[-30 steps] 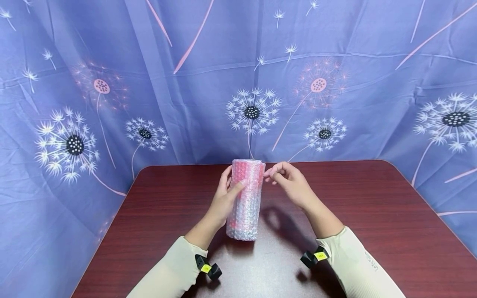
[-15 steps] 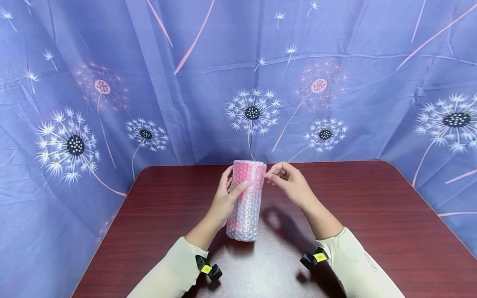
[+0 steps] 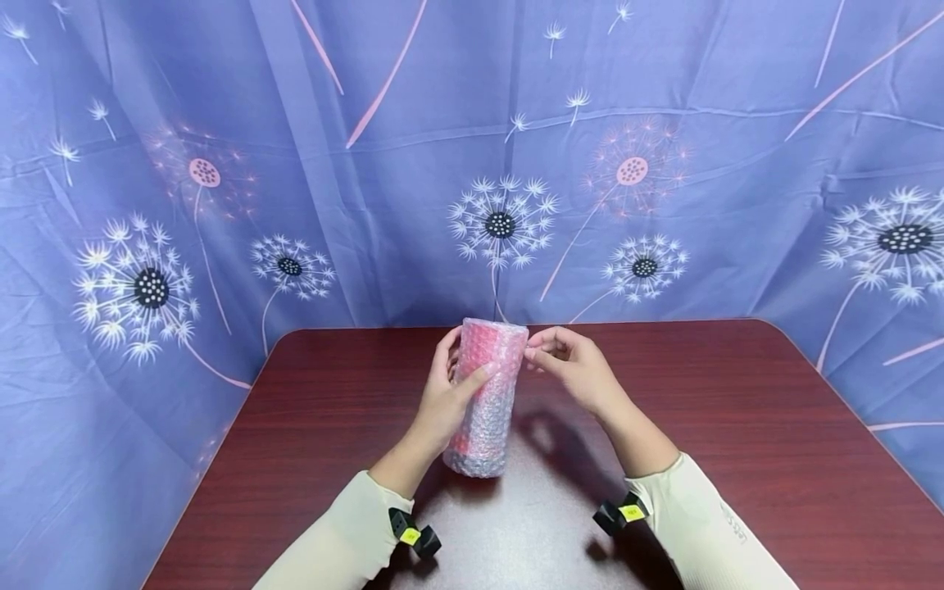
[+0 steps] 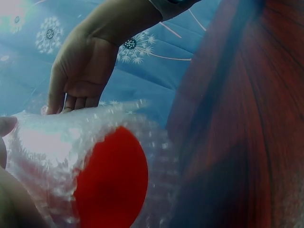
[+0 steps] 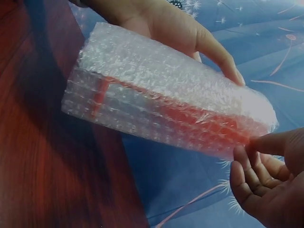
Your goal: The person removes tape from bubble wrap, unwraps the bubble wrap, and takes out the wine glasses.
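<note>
A cylindrical bundle of bubble wrap [image 3: 488,410] leans over the middle of the table, with something red showing through it. My left hand [image 3: 446,401] grips its upper left side, thumb across the front. In the left wrist view, the round red end of the wrapped item [image 4: 114,183] shows inside the layers; the rest of it is veiled. My right hand [image 3: 583,373] is at the upper right edge, and in the right wrist view its thumb and fingers [image 5: 268,142] pinch the edge of the wrap. The left fingers behind the bundle are mostly hidden.
A dark red wooden table [image 3: 701,393] lies under both arms. Blue curtains [image 3: 398,205] with dandelion prints hang behind it and along both sides. A small black camera with a yellow label sits on each wrist, the left one [image 3: 413,533] close above the tabletop.
The bundle has tilted slightly, its lower end shifting left and its top a little right. The right thumb and fingertips have closed together at the wrap's edge.
</note>
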The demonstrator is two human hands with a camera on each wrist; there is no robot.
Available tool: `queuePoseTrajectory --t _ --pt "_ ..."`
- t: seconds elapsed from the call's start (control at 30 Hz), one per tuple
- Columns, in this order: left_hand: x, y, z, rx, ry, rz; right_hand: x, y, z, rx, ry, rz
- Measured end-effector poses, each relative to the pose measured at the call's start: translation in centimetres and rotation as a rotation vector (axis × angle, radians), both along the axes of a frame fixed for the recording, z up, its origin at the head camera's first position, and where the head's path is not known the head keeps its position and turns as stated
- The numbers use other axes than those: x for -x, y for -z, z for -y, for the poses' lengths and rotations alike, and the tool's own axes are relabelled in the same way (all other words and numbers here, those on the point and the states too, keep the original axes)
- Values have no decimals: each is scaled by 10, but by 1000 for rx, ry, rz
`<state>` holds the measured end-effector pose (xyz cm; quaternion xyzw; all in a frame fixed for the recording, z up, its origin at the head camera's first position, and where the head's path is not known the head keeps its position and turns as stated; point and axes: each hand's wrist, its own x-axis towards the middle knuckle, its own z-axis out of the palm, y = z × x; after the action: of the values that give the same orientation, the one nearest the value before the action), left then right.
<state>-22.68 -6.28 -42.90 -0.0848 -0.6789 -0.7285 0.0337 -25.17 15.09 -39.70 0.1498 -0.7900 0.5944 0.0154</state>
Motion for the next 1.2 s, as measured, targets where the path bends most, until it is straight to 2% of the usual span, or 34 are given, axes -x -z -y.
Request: queuePoseTrajectory --t 0.13,0.5,0.83,1.07,1.2 --pt "-1 0 1 21 -31 -13 -1 -2 1 -22 -9 -2" --pt "-2 -2 1 3 -50 -15 -6 -8 2 -10 -14 -14" --pt "-1 -2 0 -16 -55 -28 -6 -7 1 92 -54 29" --pt "0 -1 2 4 -73 -39 -4 -4 0 181 -109 46" --pt "1 -1 3 4 -82 -40 -5 -4 -1 193 -115 43"
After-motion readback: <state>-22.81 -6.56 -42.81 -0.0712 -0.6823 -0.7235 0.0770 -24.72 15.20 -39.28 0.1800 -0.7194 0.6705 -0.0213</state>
